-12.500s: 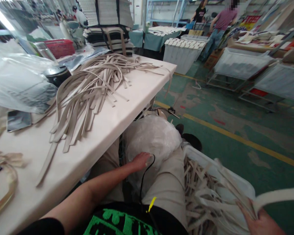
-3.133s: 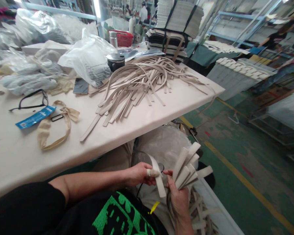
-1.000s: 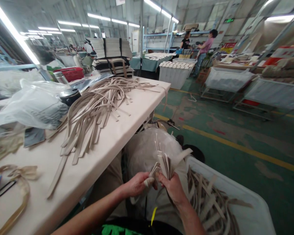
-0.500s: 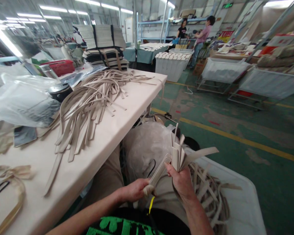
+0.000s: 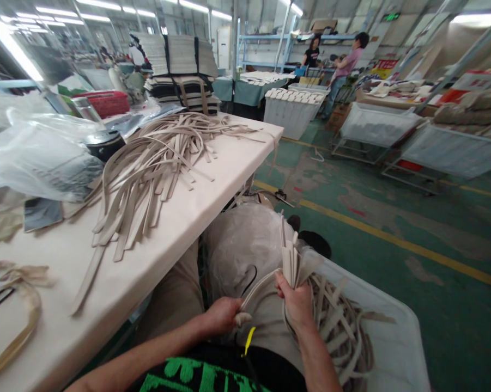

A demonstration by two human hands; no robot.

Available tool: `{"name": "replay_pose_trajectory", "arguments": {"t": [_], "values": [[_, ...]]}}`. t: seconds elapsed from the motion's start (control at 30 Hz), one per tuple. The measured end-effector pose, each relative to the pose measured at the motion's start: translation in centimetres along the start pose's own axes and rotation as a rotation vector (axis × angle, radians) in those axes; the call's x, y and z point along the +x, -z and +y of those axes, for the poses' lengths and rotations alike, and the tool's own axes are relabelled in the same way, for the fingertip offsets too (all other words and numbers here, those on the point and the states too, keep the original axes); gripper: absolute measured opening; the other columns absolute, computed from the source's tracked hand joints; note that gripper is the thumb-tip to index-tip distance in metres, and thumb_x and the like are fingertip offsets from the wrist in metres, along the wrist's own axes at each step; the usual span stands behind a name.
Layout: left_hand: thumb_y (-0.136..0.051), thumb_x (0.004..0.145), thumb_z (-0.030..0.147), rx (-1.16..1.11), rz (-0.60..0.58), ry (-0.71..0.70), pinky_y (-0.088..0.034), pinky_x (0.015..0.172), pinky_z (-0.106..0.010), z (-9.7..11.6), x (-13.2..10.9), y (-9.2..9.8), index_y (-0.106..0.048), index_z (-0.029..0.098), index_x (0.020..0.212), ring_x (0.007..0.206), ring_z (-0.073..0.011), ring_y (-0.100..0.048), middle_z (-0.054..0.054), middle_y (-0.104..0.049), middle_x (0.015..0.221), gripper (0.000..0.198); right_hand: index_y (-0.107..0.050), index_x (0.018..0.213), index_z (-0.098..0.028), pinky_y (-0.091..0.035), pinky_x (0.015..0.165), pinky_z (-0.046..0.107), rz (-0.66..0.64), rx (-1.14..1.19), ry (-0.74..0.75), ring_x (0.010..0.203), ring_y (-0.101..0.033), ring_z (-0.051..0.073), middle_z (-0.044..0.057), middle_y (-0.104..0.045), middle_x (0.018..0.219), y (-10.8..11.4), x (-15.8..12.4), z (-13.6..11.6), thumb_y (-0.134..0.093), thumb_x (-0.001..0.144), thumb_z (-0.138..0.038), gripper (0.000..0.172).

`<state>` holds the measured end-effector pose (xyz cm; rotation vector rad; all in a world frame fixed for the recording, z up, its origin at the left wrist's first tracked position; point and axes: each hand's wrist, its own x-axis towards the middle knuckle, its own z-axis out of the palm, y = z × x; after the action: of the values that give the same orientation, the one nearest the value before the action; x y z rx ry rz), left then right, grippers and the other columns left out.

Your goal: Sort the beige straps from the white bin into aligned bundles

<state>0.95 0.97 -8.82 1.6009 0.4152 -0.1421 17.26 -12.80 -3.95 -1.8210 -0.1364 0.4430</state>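
Note:
In my right hand (image 5: 297, 305) is a bundle of beige fabric straps (image 5: 289, 262), their ends fanning upward above the closed fingers. One strap (image 5: 261, 287) runs from this bundle down to my left hand (image 5: 224, 316), which is closed on it, with a short end poking out below the fingers. Between the hands the strap bows in a slight curve. Beside my right forearm, more loose straps (image 5: 343, 332) lie tangled in a white plastic bin (image 5: 404, 326). A thin yellow strip (image 5: 249, 341) hangs below my left hand.
On my left, a pale table (image 5: 188, 212) bears a large heap of straps (image 5: 147, 179), plastic bags (image 5: 36, 147) and a dark lidded pot (image 5: 103, 144). A clear plastic bag (image 5: 245, 239) bulges by my knees. Two people stand far back among bins (image 5: 294, 111) and shelves.
The bundle in my right hand has turned more upright and its fan has narrowed. The strap between my hands has gone from straight to bowed. The view has shifted slightly.

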Motion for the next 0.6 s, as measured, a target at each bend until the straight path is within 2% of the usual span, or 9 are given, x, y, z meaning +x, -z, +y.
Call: {"name": "replay_pose_trajectory", "arguments": {"t": [0.07, 0.13, 0.2, 0.33, 0.5, 0.6], "values": [[-0.065, 0.076, 0.05, 0.212, -0.033, -0.046, -0.036, 0.061, -0.023, -0.1, 0.0, 0.0, -0.068, 0.017, 0.076, 0.061, -0.0147, -0.047, -0.002, -0.059, 0.066, 0.033, -0.065, 0.061, -0.012, -0.044, 0.047, 0.028, 0.066, -0.066, 0.005, 0.046, -0.055, 0.017, 0.005, -0.061, 0.051, 0.6, 0.1, 0.3, -0.073, 0.067, -0.054, 0.043], [-0.063, 0.077, 0.054, 0.278, -0.053, -0.038, -0.034, 0.057, -0.022, -0.2, 0.1, 0.1, -0.068, 0.015, 0.08, 0.06, -0.0135, -0.046, 0.0, -0.058, 0.066, 0.039, -0.065, 0.057, -0.013, -0.043, 0.048, 0.028, 0.099, -0.072, 0.004, 0.045, -0.053, 0.017, 0.004, -0.058, 0.047, 1.2, 0.3, 0.5, -0.072, 0.067, -0.054, 0.043], [-0.063, 0.074, 0.06, 0.209, -0.072, -0.003, -0.034, 0.056, -0.021, -0.5, 0.3, 0.1, -0.066, 0.013, 0.08, 0.06, -0.0126, -0.045, 0.001, -0.056, 0.066, 0.047, -0.066, 0.059, -0.013, -0.042, 0.048, 0.028, 0.114, -0.044, 0.005, 0.044, -0.051, 0.016, 0.002, -0.056, 0.045, 1.6, 0.4, 0.7, -0.072, 0.067, -0.054, 0.042], [-0.06, 0.07, 0.07, 0.026, -0.088, 0.04, -0.035, 0.054, -0.02, -1.1, 0.5, 0.0, -0.063, 0.012, 0.075, 0.057, -0.0114, -0.042, 0.002, -0.052, 0.062, 0.058, -0.071, 0.08, -0.012, -0.04, 0.048, 0.027, 0.114, 0.054, 0.007, 0.045, -0.047, 0.013, 0.001, -0.062, 0.055, 2.0, 0.6, 1.0, -0.074, 0.065, -0.05, 0.041], [-0.068, 0.061, 0.069, -0.004, -0.046, 0.072, -0.03, 0.051, -0.02, -1.6, 0.8, -0.6, -0.061, 0.012, 0.068, 0.056, -0.0098, -0.034, 0.004, -0.043, 0.058, 0.058, -0.066, 0.065, -0.013, -0.038, 0.049, 0.025, -0.065, 0.089, -0.048, 0.045, -0.046, 0.011, -0.001, -0.054, 0.047, 1.1, 0.3, 2.5, -0.075, 0.066, -0.05, 0.039], [-0.07, 0.059, 0.068, -0.046, -0.06, 0.086, -0.031, 0.051, -0.02, -1.7, 1.0, -0.8, -0.064, 0.011, 0.071, 0.056, -0.0101, -0.035, 0.003, -0.044, 0.058, 0.058, -0.066, 0.074, -0.013, -0.035, 0.044, 0.023, -0.13, 0.184, -0.077, 0.044, -0.045, 0.01, -0.001, -0.057, 0.054, 0.5, 0.0, 3.1, -0.076, 0.064, -0.049, 0.039]]}}
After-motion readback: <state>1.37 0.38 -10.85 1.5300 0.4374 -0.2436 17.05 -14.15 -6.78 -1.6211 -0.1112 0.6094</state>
